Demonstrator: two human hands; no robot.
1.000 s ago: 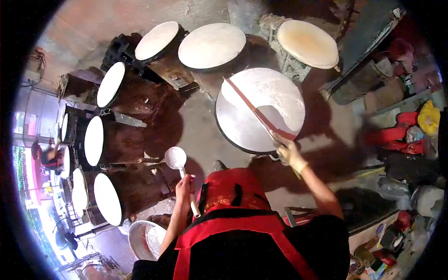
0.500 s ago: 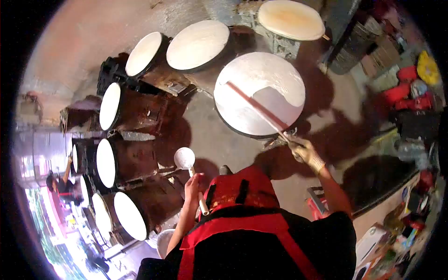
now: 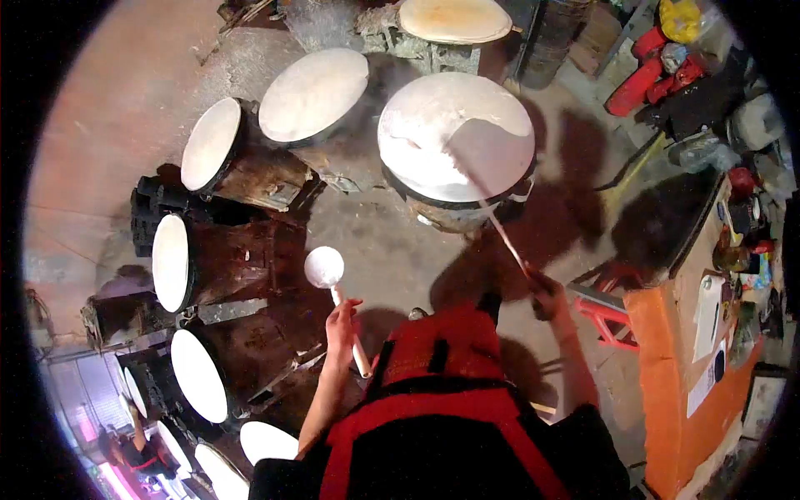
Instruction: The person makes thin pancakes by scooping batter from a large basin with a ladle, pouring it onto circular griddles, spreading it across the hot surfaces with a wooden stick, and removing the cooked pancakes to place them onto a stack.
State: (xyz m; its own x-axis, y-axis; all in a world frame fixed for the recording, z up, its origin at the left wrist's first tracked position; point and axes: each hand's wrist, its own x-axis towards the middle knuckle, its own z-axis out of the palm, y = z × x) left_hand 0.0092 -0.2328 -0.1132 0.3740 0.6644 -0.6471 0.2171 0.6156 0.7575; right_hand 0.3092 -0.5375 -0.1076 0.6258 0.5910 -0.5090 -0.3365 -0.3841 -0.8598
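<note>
My left hand is closed round the handle of a ladle, whose round bowl is whitish and points away from me. My right hand, gloved and in shadow, is closed on the near end of a long thin stick. The stick's far end reaches over a large round griddle. White batter covers much of the griddle's far and left part, while a smooth greyish area shows at its right.
More round white-topped griddles stand in an arc at the left, among them one nearby and another. A co-worker is at the lower left. An orange-sided table and a red stool stand at the right.
The view has turned, so the griddles at the left sit lower. The stick has drawn back towards me, its far end now nearer the griddle's middle. Both hands keep their hold.
</note>
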